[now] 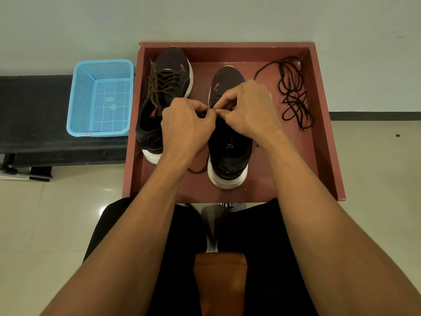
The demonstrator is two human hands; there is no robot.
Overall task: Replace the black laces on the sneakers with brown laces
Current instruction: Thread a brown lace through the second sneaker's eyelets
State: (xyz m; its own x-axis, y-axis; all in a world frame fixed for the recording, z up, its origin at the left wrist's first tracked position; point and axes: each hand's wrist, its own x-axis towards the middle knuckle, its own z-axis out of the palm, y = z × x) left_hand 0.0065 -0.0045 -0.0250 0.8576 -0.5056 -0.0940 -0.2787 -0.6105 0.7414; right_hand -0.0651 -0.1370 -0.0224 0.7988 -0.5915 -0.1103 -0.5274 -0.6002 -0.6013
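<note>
Left hand (186,127) and right hand (249,108): fingers curled, fingertips meeting over the lacing area of the near sneaker (227,153). Both pinch a thin lace strand (214,107) there; its colour is unreadable at that spot. A dark brownish lace end (197,171) trails on the tray floor between the left wrist and this sneaker's heel; cannot tell if it is the same strand, since the wrist covers the link. The far sneaker (173,71) stands just to the left, toe toward the back wall, threaded with a brown lace (163,86). Both shoes sit inside the red-brown tray (328,133). The black laces (293,96) lie in a loose tangle at the tray's right side, apart from the shoes. Left of the tray, a blue perforated basket (102,99) sits on a black bench (34,115).
</note>
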